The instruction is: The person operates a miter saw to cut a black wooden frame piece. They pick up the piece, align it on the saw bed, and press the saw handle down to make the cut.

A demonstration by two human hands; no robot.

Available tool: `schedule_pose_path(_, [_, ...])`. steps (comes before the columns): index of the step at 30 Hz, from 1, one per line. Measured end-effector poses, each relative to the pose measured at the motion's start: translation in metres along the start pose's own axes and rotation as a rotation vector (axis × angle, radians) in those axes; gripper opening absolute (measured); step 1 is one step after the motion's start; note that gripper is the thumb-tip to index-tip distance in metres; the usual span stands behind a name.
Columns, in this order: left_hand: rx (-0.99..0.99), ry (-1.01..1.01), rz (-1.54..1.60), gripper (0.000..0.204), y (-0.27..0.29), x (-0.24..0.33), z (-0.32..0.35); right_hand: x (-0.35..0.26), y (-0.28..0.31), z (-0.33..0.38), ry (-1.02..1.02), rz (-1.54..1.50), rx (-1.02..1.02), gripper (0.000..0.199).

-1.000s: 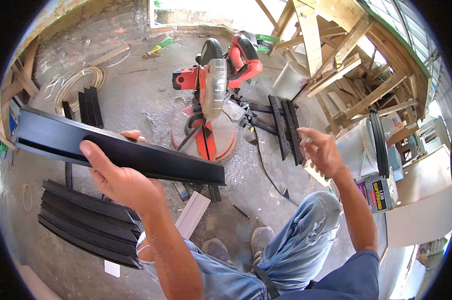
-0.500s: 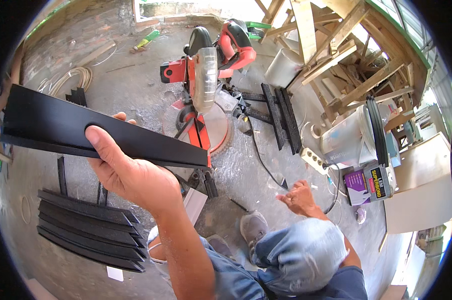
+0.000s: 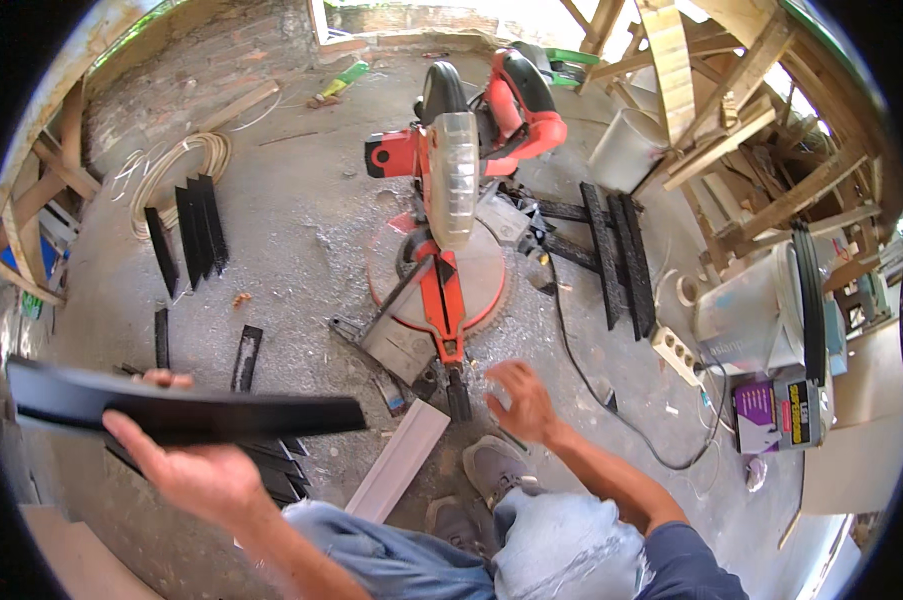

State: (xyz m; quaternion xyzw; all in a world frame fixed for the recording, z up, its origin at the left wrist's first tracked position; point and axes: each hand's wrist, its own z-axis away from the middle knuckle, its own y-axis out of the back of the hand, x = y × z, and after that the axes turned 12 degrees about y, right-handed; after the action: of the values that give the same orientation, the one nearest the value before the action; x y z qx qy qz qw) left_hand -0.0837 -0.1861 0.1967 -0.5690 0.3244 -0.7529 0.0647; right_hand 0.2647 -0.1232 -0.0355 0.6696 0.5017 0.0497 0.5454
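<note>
My left hand (image 3: 196, 475) is closed round a long black profile strip (image 3: 281, 412), thumb on the near side and fingertips over the far edge. The strip is held level above the floor and slightly blurred. Beneath it, a pile of black strips (image 3: 274, 470) is partly hidden. My right hand (image 3: 524, 402) holds nothing, its fingers apart and a little bent, just right of the handle at the front of a red miter saw (image 3: 446, 290). The saw stands on the floor ahead of me, its head raised and a clear guard over the blade.
Several black strips (image 3: 193, 232) lie by a coiled hose (image 3: 211, 155) at the far left. A pale plank (image 3: 403, 455) rests near my feet. To the right are a cable, a power strip (image 3: 674, 355), a white bucket (image 3: 751, 310), a purple can (image 3: 758, 415) and stacked timber (image 3: 751, 140).
My left hand has lowered the black strip toward me, down and left. My right hand has moved left and forward, nearer the saw. The view has shifted left.
</note>
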Motion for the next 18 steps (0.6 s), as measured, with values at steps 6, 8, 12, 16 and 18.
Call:
schedule_pose_path(6, [0.016, -0.237, -0.254, 0.053, 0.052, 0.045, 0.002, 0.062, -0.029, -0.144, -0.449, 0.005, 0.199, 0.052])
schedule_pose_path(8, [0.032, -0.249, -0.336, 0.054, 0.064, 0.047, 0.004, 0.073, -0.05, -0.168, -0.46, 0.057, 0.113, 0.055])
schedule_pose_path(12, [-0.053, -0.23, -0.574, 0.052, 0.066, 0.035, 0.018, 0.095, -0.067, -0.173, -0.436, 0.045, -0.034, 0.049])
schedule_pose_path(16, [-0.089, -0.177, -0.619, 0.051, 0.056, 0.006, 0.025, 0.115, -0.05, -0.161, -0.325, -0.003, 0.032, 0.043])
schedule_pose_path(18, [-0.262, -0.146, -0.649, 0.043, 0.064, -0.002, 0.025, 0.13, -0.009, -0.162, -0.289, -0.118, -0.03, 0.038])
